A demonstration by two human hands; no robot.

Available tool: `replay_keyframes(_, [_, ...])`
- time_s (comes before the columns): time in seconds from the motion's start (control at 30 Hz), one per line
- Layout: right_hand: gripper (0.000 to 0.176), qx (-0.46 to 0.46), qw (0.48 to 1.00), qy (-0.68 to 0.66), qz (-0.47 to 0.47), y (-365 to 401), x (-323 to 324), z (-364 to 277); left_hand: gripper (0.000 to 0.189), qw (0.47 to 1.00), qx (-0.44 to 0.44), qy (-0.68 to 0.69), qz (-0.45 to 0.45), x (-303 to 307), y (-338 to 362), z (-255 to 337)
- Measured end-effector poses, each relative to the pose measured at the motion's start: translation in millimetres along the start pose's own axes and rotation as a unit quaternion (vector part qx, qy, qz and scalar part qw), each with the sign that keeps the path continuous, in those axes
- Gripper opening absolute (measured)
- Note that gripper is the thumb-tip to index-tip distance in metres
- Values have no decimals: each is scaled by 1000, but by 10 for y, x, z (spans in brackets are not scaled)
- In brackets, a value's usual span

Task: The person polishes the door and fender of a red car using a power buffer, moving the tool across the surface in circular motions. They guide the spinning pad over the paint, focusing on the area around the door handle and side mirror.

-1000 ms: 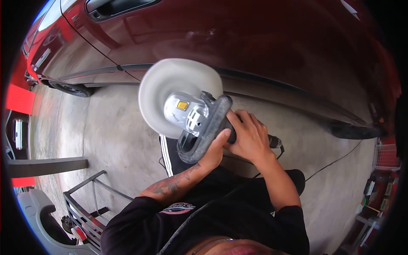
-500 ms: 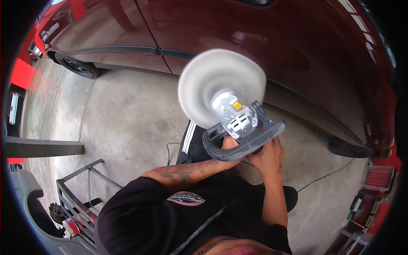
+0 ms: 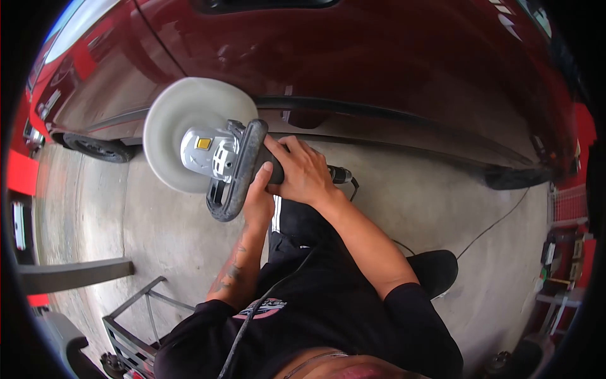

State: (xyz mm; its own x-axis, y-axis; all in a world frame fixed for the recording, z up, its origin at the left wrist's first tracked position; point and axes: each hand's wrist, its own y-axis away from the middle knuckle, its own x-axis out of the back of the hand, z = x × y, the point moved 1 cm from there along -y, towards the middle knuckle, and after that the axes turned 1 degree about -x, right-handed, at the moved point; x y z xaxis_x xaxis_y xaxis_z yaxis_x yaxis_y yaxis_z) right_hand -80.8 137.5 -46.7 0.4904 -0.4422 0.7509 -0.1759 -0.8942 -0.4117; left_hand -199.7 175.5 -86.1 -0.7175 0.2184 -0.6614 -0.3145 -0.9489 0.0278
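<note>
A polisher (image 3: 211,151) with a grey body, a black D-shaped handle and a wide white pad (image 3: 165,136) is in front of the dark red car door (image 3: 353,57). The pad looks smeared by motion, and whether it touches the door I cannot tell. My right hand (image 3: 302,169) is wrapped round the polisher's black body behind the handle. Beside it, my left hand (image 3: 257,197) grips the tool from below, its thumb up near the handle and most of its fingers hidden.
A black cord (image 3: 495,224) runs over the concrete floor (image 3: 170,234). At the lower left are a grey metal frame (image 3: 148,290) and a grey beam (image 3: 79,274). A wire basket (image 3: 568,207) and shelf items stand at the right. The car's wheel (image 3: 98,148) is at the left.
The polisher and both hands have moved left in view, and the tool has turned so its pad points left. More of my right hand now shows.
</note>
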Motion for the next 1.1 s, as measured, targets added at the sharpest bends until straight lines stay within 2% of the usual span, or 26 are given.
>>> replay_keyframes(0.07, [85, 2, 999, 13, 45, 203, 65, 143, 40, 998, 6, -61, -28, 90, 68, -216])
replay_keyframes(0.1, [82, 5, 997, 20, 68, 308, 108, 215, 38, 990, -18, -135, -40, 132, 103, -325])
replay_keyframes(0.13, [79, -25, 997, 7, 74, 432, 178, 275, 39, 985, -9, -162, -55, 58, 174, -397])
replay_keyframes(0.2, [74, -80, 993, -21, 85, 739, 353, 394, 42, 946, -79, -286, -133, -164, 303, -463])
replay_keyframes(0.23, [68, -129, 988, -38, 72, 896, 435, 470, 47, 948, -80, -283, -124, -271, 313, -605])
replay_keyframes(0.27, [68, -134, 984, -47, 105, 1003, 517, 545, 54, 899, -59, -400, -170, -316, 355, -625])
replay_keyframes(0.33, [68, -156, 969, -59, 182, 1234, 599, 698, 54, 891, -67, -363, -265, -659, 417, -755])
replay_keyframes(0.4, [69, -193, 942, -50, 272, 1515, 597, 905, 54, 896, -52, -321, -302, -973, 456, -999])
replay_keyframes(0.47, [73, -236, 909, -44, 341, 1675, 664, 988, 54, 835, -60, -403, -370, -1277, 449, -1084])
replay_keyframes(0.53, [77, -271, 881, -48, 385, 1653, 813, 989, 50, 822, -88, -295, -478, -1611, 382, -1162])
replay_keyframes(0.57, [79, -254, 880, -74, 394, 1616, 874, 970, 44, 832, -90, -263, -480, -1693, 317, -1222])
replay_keyframes(0.6, [81, -237, 879, -100, 402, 1579, 929, 948, 37, 813, -76, -285, -502, -1786, 299, -1105])
replay_keyframes(0.63, [82, -219, 876, -126, 410, 1546, 969, 930, 39, 814, -84, -269, -508, -1824, 260, -1067])
replay_keyframes(0.67, [80, -214, 887, -106, 396, 1515, 973, 884, 41, 814, -92, -253, -515, -1840, 230, -1043])
replay_keyframes(0.73, [77, -201, 904, -68, 371, 1459, 954, 796, 51, 812, -8, -298, -501, -1686, 131, -984])
replay_keyframes(0.77, [79, -182, 915, -37, 358, 1420, 900, 784, 64, 839, -50, -246, -482, -1591, 92, -1034])
replay_keyframes(0.8, [81, -162, 924, -6, 347, 1381, 846, 771, 73, 855, -75, -276, -431, -1437, 91, -943])
replay_keyframes(0.87, [83, -155, 937, -67, 307, 1153, 858, 501, 77, 883, -72, -281, -369, -1147, 55, -798])
replay_keyframes(0.93, [84, -152, 954, -123, 228, 945, 904, 295, 76, 852, -139, -354, -361, -820, -59, -694])
replay_keyframes(0.97, [84, -150, 961, -148, 178, 880, 915, 253, 72, 878, -93, -316, -347, -593, -133, -726])
replay_keyframes(1.0, [86, -134, 975, -112, 137, 867, 900, 247, 69, 902, -50, -276, -328, -366, -206, -759])
replay_keyframes(1.07, [89, -103, 993, -35, 51, 853, 880, 234, 68, 956, 66, -100, -269, -143, -66, -781])
replay_keyframes(1.1, [94, -93, 993, -34, 57, 808, 974, 142, 69, 950, 47, -96, -292, -207, -15, -740])
